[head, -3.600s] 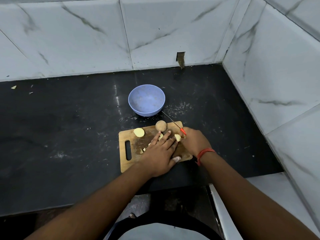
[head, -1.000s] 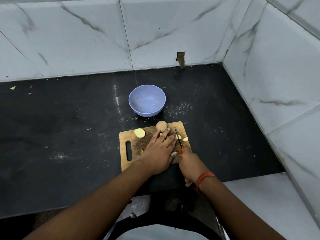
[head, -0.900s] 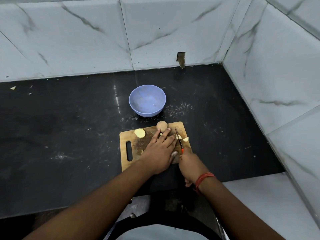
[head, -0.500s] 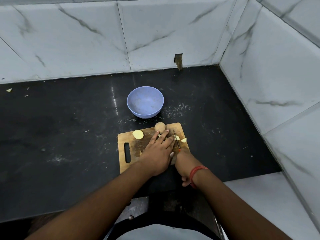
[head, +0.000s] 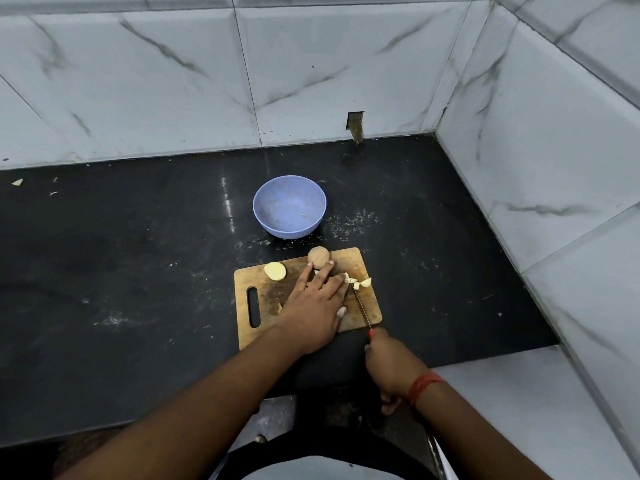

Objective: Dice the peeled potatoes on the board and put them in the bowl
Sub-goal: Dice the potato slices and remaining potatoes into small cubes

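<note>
A black stone counter (head: 138,271) ran into the corner of the tiled walls, its surface smudged and dusted with pale specks. Directly on it sat a lavender bowl (head: 289,206) — upright, toward the back — and just in front of that a wooden cutting board (head: 273,299) with a handle slot at its left end, the two near each other but apart. A thin scatter of white crumbs (head: 349,223) lay to the right of the bowl. Far off at the left rear edge rested a small pale scrap (head: 17,182) — well apart from everything else.
</note>
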`<state>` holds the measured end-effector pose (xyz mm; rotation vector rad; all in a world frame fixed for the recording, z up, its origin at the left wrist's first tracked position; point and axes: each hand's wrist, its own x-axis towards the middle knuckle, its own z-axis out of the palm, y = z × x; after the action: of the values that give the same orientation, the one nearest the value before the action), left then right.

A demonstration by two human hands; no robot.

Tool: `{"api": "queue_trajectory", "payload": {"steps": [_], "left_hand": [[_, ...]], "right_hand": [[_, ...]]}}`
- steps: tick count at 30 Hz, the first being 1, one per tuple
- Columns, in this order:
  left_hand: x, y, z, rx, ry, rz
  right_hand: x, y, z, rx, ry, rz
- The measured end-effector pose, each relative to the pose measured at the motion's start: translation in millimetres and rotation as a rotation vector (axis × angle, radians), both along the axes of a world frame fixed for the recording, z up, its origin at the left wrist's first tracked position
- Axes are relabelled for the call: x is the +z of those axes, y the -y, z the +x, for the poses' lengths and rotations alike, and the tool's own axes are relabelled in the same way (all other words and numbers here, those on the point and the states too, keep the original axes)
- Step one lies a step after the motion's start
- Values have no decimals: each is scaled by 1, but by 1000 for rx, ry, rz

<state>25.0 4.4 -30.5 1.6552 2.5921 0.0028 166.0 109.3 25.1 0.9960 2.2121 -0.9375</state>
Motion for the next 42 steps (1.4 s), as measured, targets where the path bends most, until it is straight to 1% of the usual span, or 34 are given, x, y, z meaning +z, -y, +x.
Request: {"api": "queue_trajectory", "payload": {"steps": [3, 6, 7, 10, 12, 14, 16, 20, 24, 31, 37, 42], "left_hand": [[-4, 4, -1, -3, -23, 31], [-7, 4, 4, -20, -50, 88], [-7, 2, 6, -28, -54, 102], [-5, -11, 14, -89, -65, 124], [-5, -20, 19, -129, -74, 116], [-7, -26, 21, -136, -84, 99], [-10, -27, 21, -126, -90, 81], [-14, -20, 16, -124, -76, 93], [-15, -19, 16, -94, -60, 104], [-13, -23, 17, -71, -67, 94], [-14, -23, 16, -73, -92, 101], [-14, -24, 16, -81, -104, 113]], "right_hand": [[8, -5, 10, -4, -95, -72], [20, -11, 16, -190, -188, -346], [23, -13, 16, -242, -236, -389], [30, -21, 15, -391, -385, -414], [30, -26, 15, -417, -434, -394], [28, -31, 14, -386, -413, -368], [25, -36, 15, -316, -329, -315], [17, -44, 11, -138, -168, -117], [10, -44, 5, 14, -159, 43], [-1, -45, -4, 92, -106, 112], [-3, -45, -6, 80, -76, 83], [-6, -40, -7, 77, -63, 98]]}}
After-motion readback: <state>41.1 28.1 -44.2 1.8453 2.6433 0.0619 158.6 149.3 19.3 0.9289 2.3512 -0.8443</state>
